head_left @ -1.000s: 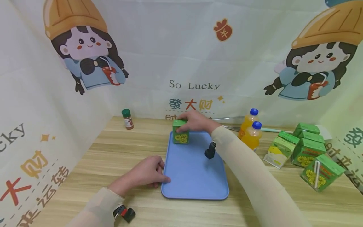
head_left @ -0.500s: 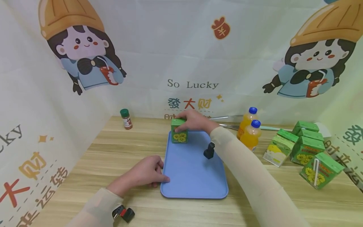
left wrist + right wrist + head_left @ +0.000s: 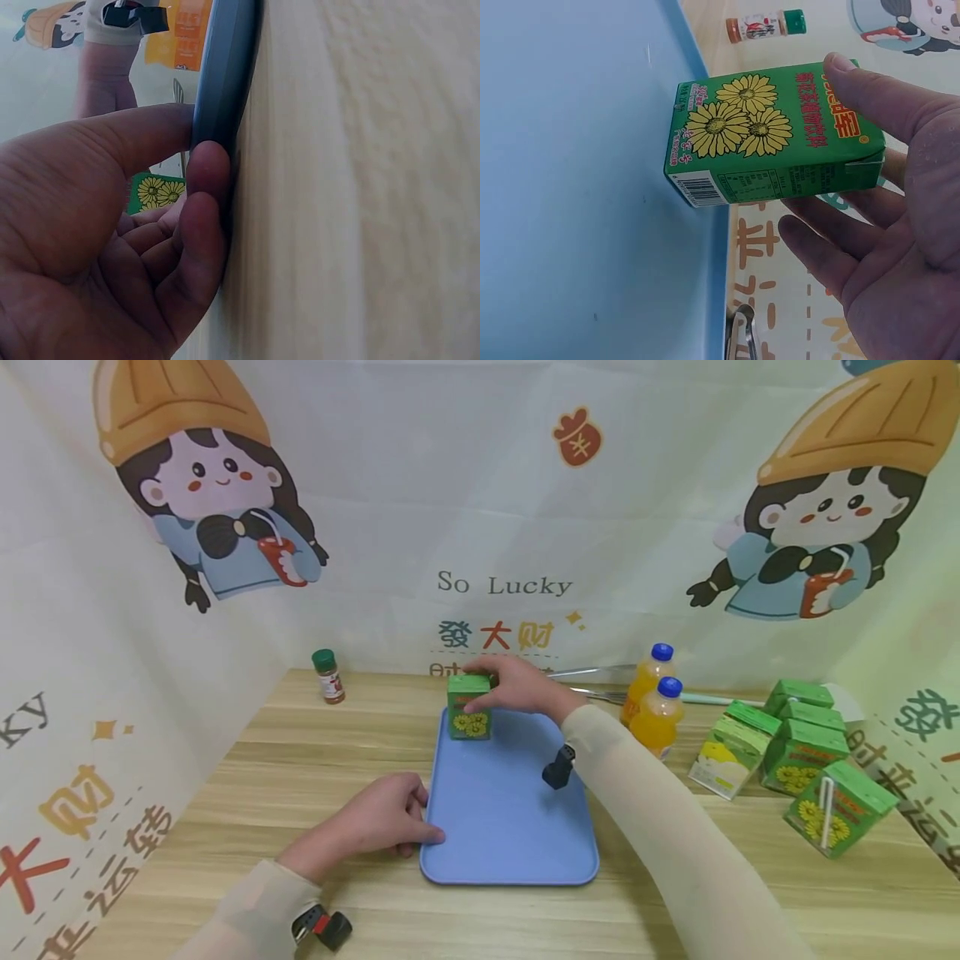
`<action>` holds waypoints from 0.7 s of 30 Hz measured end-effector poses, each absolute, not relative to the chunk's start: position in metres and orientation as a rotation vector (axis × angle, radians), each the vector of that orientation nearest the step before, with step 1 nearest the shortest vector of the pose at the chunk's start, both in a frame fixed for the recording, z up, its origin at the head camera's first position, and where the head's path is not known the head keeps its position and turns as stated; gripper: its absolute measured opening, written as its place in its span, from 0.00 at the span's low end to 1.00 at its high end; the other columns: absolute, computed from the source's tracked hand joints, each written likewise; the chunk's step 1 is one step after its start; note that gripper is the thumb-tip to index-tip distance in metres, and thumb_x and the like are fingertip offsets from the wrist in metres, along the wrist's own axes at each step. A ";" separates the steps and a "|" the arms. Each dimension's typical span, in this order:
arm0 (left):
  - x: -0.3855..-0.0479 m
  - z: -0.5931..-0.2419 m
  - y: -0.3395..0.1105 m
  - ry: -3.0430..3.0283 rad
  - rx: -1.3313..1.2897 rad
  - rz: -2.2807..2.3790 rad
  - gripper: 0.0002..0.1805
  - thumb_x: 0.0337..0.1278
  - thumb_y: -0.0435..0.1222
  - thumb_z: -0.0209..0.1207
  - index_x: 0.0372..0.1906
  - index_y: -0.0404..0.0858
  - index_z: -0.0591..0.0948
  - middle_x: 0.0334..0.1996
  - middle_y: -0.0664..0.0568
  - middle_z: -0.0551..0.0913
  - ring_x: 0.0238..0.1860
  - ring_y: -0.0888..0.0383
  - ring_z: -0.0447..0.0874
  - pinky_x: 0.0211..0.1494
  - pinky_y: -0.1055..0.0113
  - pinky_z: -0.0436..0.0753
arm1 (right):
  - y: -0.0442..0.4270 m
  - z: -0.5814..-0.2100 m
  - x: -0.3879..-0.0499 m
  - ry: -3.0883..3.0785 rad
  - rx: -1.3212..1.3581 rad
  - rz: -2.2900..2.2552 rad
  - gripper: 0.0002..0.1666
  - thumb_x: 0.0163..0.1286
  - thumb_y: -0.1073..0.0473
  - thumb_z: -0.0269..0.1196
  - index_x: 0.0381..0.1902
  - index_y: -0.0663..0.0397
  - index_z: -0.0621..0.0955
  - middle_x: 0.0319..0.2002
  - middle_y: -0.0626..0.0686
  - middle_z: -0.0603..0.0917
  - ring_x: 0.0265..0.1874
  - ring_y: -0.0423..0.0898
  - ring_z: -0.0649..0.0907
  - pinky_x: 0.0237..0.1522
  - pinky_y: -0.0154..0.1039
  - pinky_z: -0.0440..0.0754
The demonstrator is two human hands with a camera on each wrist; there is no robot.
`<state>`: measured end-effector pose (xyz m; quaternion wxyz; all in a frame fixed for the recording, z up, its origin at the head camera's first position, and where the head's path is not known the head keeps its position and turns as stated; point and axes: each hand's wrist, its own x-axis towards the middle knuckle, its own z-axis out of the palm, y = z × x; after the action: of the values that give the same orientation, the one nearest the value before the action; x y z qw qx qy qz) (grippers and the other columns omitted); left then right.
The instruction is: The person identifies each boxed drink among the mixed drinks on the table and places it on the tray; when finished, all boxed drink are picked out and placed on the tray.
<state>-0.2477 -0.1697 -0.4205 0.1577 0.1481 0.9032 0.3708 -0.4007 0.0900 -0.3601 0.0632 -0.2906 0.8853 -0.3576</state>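
A green drink carton (image 3: 470, 720) printed with yellow flowers stands upright at the far left corner of a blue tray (image 3: 510, 810). My right hand (image 3: 521, 683) holds it near the top. In the right wrist view, the thumb lies on the front of the carton (image 3: 750, 135) and the other fingers are behind it, partly hidden. At the tray's near left side, my left hand (image 3: 386, 814) grips the rim. The left wrist view shows its thumb on the upper side of the tray edge (image 3: 229, 67), with curled fingers (image 3: 206, 225) against the underside.
A green-capped spice jar (image 3: 328, 677) stands at the back left. Two orange drink bottles (image 3: 658, 714) are right of the tray, with long metal utensils (image 3: 600, 672) behind. Several green cartons (image 3: 806, 752) and a yellow-green carton (image 3: 731, 756) sit further right. A printed cloth backdrop (image 3: 375, 527) encloses the table.
The head view has shifted slightly, so the whole scene sits a little further left. Both hands, the carton and the tray keep their positions relative to one another.
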 end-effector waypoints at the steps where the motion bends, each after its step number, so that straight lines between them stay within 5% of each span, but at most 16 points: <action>1: -0.248 -0.420 -0.170 2.585 0.422 1.059 0.25 0.59 0.38 0.83 0.50 0.33 0.80 0.22 0.51 0.86 0.20 0.55 0.85 0.27 0.61 0.83 | 0.092 -0.361 -0.400 2.675 -0.868 -1.087 0.46 0.68 0.49 0.83 0.79 0.51 0.78 0.67 0.52 0.86 0.59 0.51 0.86 0.63 0.51 0.85; 11: -0.248 -0.421 -0.170 2.596 0.426 1.061 0.25 0.58 0.38 0.83 0.50 0.32 0.80 0.22 0.51 0.86 0.20 0.55 0.85 0.27 0.61 0.84 | 0.112 -0.363 -0.385 2.637 -0.921 -1.176 0.48 0.68 0.55 0.83 0.81 0.53 0.75 0.73 0.55 0.82 0.71 0.62 0.82 0.72 0.58 0.81; 21: -0.247 -0.422 -0.168 2.606 0.423 1.047 0.25 0.58 0.38 0.83 0.51 0.32 0.80 0.22 0.51 0.85 0.20 0.55 0.85 0.27 0.60 0.84 | 0.147 -0.367 -0.354 2.668 -0.895 -1.137 0.52 0.68 0.52 0.84 0.83 0.54 0.73 0.79 0.58 0.77 0.74 0.58 0.80 0.76 0.56 0.77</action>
<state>-0.2473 -0.1680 -0.4221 0.1501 0.1472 0.9072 0.3644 -0.3538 0.1472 -0.3666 0.0534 -0.2945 0.8777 -0.3741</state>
